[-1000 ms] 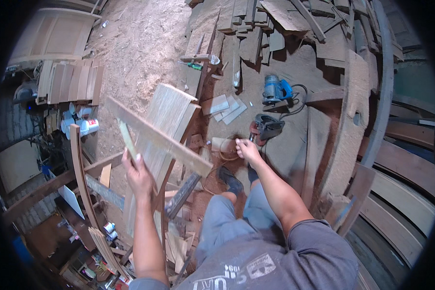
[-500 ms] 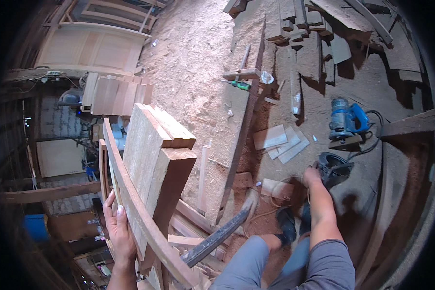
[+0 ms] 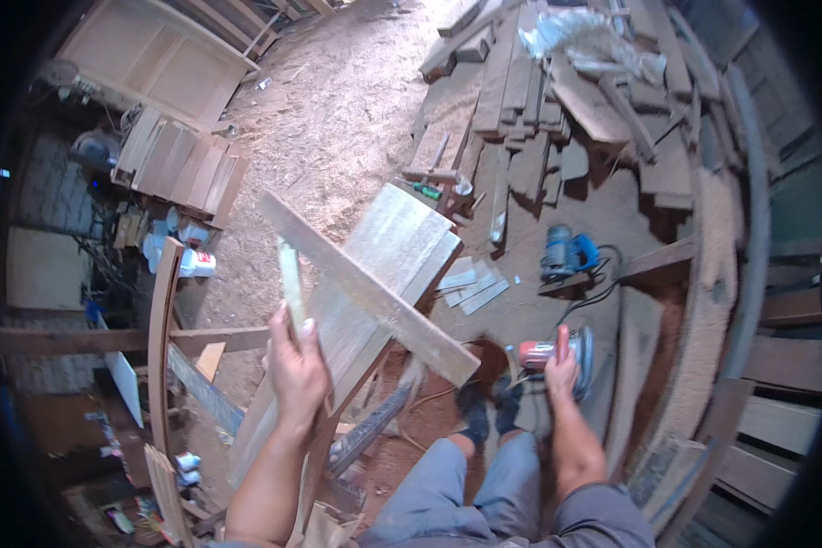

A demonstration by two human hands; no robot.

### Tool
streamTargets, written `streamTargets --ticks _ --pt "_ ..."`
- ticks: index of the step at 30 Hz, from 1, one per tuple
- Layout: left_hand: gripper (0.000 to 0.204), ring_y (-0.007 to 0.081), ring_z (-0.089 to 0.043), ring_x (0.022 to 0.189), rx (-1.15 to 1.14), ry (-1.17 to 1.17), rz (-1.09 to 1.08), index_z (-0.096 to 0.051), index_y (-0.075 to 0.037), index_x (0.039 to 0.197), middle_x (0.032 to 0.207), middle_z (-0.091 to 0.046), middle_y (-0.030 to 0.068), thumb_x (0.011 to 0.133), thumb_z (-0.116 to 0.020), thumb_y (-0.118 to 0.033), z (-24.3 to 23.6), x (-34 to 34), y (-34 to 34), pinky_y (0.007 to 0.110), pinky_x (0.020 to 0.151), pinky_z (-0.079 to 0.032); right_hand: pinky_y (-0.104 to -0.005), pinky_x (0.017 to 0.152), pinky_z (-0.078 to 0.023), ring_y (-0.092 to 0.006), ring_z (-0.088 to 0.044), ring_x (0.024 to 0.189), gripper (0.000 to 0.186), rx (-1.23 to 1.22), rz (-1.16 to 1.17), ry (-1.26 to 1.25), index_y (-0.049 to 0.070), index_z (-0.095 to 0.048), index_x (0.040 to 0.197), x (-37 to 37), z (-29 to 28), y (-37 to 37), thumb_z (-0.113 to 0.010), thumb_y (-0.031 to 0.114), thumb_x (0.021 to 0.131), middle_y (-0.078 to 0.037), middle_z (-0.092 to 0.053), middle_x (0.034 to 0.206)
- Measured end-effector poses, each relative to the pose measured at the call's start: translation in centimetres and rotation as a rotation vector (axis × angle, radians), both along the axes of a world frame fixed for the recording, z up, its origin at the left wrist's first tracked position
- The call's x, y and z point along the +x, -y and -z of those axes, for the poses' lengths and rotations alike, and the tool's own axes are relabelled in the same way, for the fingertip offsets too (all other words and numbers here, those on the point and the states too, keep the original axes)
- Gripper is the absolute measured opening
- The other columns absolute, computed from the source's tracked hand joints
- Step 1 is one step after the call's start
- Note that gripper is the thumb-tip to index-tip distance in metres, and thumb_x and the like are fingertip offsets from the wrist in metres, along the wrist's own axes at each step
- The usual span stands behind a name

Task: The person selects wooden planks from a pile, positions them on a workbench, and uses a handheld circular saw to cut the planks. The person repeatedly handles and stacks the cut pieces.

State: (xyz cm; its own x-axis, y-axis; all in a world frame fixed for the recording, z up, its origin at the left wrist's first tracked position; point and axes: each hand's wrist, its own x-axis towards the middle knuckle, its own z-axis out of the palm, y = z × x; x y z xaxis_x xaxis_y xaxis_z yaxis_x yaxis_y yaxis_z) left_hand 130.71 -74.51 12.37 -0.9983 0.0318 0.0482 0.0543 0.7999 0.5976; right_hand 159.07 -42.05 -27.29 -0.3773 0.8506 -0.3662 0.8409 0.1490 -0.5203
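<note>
Wooden frame piece, a panel of pale boards with a long slat crossing it on a slant, stands tilted in front of the person, just left of centre. The left hand is closed around a thin upright strip at the panel's near edge, with the fingers wrapped round the wood and the thumb on the side facing the camera. The slat runs from the upper left down to the right, and its lower end hangs over the reddish floor near the person's shoes.

The right hand is stretched down to the floor and rests on a red and grey power sander, its fingers curled over the top of the tool. Whether it grips the tool fully or only lies on it cannot be told. Just beyond the sander sits a blue power tool with a dark cord trailing from it, and a few pale sheets lie between that tool and the panel.

A curved wooden rail stands left of the panel. Stacked boards lie farther off to the upper left, a white bottle stands near them, and a heap of planks fills the upper right. Sawdust covers the floor between them.
</note>
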Motion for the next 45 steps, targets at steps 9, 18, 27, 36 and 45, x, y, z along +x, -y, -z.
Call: streamTargets --ticks 9,18,27,36,45 --pt "0.058 0.0388 -0.059 0.132 -0.209 -0.091 -0.026 -0.054 -0.005 0.15 0.14 -0.068 0.0192 0.108 -0.055 -0.044 -0.2 -0.4 -1.2 0.058 0.112 -0.036 -0.0319 0.043 -0.047 -0.0144 -0.06 0.053 0.027 -0.454 0.16 -0.742 0.004 -0.065 0.128 -0.7 -31.6 1.4 -0.071 0.016 0.105 -0.003 -0.06 0.072" --pt "0.045 0.0386 -0.064 0.118 -0.306 -0.088 -0.032 -0.065 -0.002 0.112 0.115 -0.071 0.0214 0.108 -0.054 -0.046 -0.5 -0.5 -0.4 0.058 0.104 -0.042 -0.0328 0.09 -0.057 -0.0164 -0.072 0.099 0.046 -0.192 -0.437 -0.61 -0.002 -0.075 0.121 -5.6 -54.8 0.1 -0.081 0.037 0.099 -0.01 -0.079 0.106" --pt "0.044 0.0376 -0.065 0.115 -0.291 -0.135 -0.049 -0.064 -0.004 0.112 0.113 -0.072 0.0184 0.108 -0.055 -0.047 -0.3 -0.4 -0.5 0.056 0.102 -0.043 -0.0218 0.063 -0.053 -0.0074 -0.069 0.08 0.04 -0.296 -0.665 -0.539 -0.003 -0.071 0.132 -13.7 -53.7 1.3 -0.076 0.026 0.104 -0.006 -0.077 0.104" --pt "0.044 0.0363 -0.063 0.119 -0.302 0.025 -0.047 -0.063 -0.005 0.115 0.117 -0.071 0.0181 0.109 -0.054 -0.048 -1.2 -0.6 -0.5 0.056 0.104 -0.041 -0.0295 0.075 -0.057 -0.0129 -0.07 0.08 0.035 -0.391 -0.679 -0.531 -0.002 -0.076 0.115 -15.7 -52.9 2.5 -0.081 0.029 0.099 -0.006 -0.078 0.091" --pt "0.045 0.0358 -0.063 0.116 -0.292 -0.02 -0.042 -0.064 -0.004 0.12 0.115 -0.07 0.017 0.108 -0.055 -0.047 -0.8 -0.6 -0.5 0.056 0.103 -0.041 -0.0227 0.072 -0.052 -0.0068 -0.066 0.086 0.043 -0.579 -0.741 -0.393 0.001 -0.065 0.144 -16.9 -54.2 2.1 -0.073 0.016 0.105 -0.004 -0.074 0.108"
